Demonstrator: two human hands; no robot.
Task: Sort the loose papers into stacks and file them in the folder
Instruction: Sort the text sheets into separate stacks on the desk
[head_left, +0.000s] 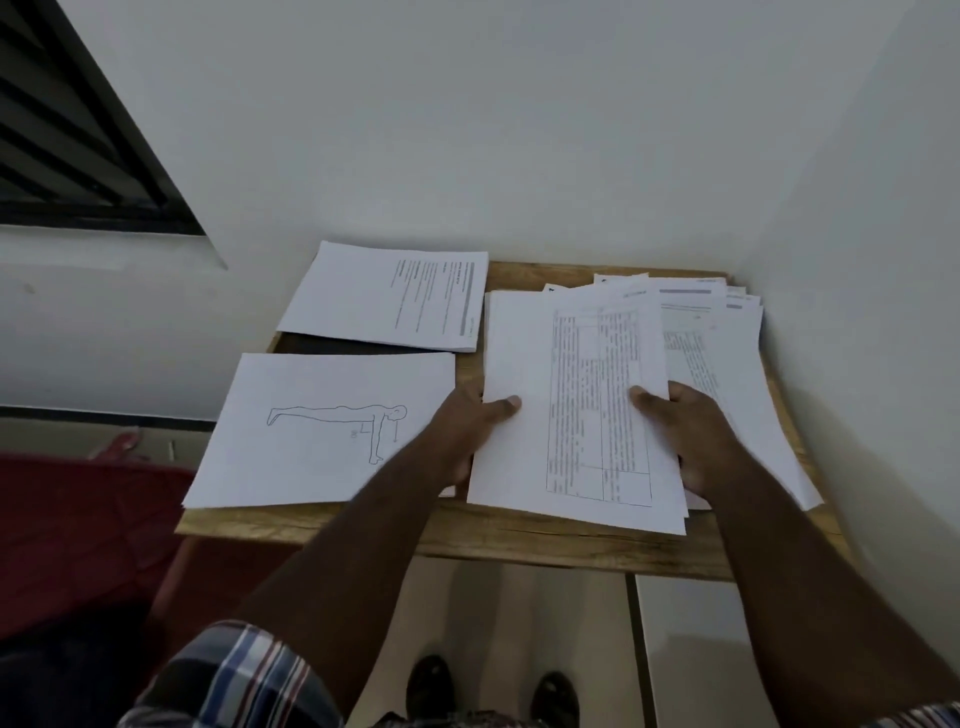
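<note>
A sheaf of printed sheets (582, 405) with a table on top lies slightly raised at the middle of the wooden table (519, 540). My left hand (467, 431) grips its left edge, thumb on top. My right hand (685, 436) grips its right edge, thumb on the print. Under and to the right spreads a loose pile of papers (727, 332). A stack with a line drawing of a figure (322, 431) lies at the front left. A stack of text pages (389, 296) lies at the back left, over a dark folder-like thing (332, 344) that mostly hides beneath.
White walls close the table at the back and right. A dark window (78, 130) is up on the left. A red cloth surface (78, 545) sits low at the left. My shoes (493, 691) stand on the tiled floor below the table's front edge.
</note>
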